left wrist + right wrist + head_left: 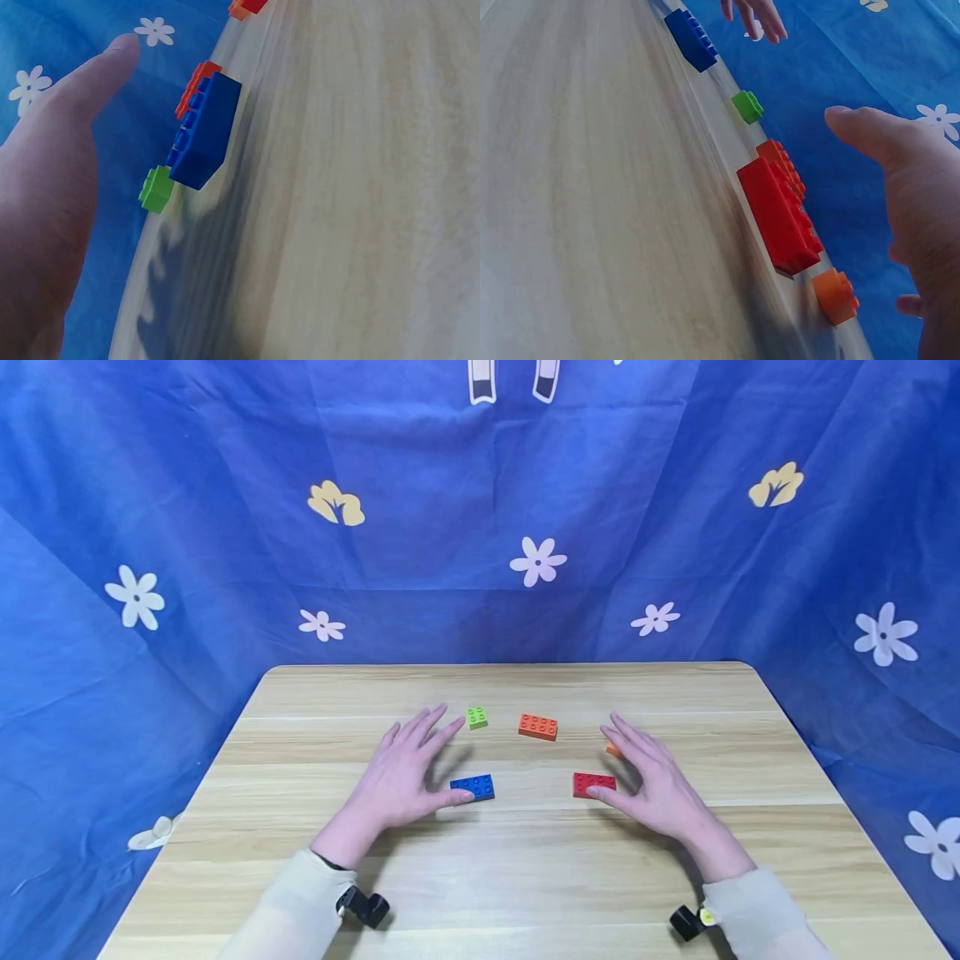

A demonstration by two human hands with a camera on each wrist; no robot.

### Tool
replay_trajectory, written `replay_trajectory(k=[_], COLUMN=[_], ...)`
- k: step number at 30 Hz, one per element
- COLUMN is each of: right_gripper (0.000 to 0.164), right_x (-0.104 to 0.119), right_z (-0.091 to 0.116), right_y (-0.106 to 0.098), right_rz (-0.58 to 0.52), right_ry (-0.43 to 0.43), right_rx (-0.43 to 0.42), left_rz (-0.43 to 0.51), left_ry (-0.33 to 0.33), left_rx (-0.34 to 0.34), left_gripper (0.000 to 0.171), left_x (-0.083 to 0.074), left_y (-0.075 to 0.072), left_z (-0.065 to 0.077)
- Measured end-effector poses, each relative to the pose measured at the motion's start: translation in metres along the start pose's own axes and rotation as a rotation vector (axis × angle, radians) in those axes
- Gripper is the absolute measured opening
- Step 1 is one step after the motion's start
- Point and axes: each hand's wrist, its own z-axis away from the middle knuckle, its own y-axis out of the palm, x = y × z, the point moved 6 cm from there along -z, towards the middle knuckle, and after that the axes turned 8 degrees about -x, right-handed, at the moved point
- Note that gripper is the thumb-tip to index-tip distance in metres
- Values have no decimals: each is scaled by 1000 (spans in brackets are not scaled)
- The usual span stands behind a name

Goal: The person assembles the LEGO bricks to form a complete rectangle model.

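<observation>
My left hand (401, 777) hovers with fingers spread over the table's left half, its thumb overlapping the blue building brick (474, 787) in the head view. In the left wrist view, that thumb (82, 86) is raised above the blue brick (208, 131). My right hand (660, 781) is likewise spread on the other side, the thumb overlapping the red building brick (594, 783). Seen from the right wrist, the red brick (778, 216) lies apart from the thumb (877, 135). A small orange brick (614, 749) is partly hidden under the right fingers. Both hands hold nothing.
Farther back on the wooden table (517, 877) lie a small lime-green brick (477, 718), near the left fingertips, and an orange-red brick (537, 727). A blue patterned cloth (450, 527) hangs behind and along both sides of the table.
</observation>
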Motion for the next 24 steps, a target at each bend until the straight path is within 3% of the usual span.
replay_trajectory(k=[6, 24], right_gripper=[81, 77], right_x=[-1, -10], right_z=[3, 12], right_y=[2, 14], right_rz=[-86, -210], right_ry=[12, 31], right_rx=[-23, 0], left_rz=[18, 193], left_ry=[18, 11], left_rx=[-11, -13], left_gripper=[111, 106], left_x=[-2, -4], left_y=[4, 17], left_z=[2, 8])
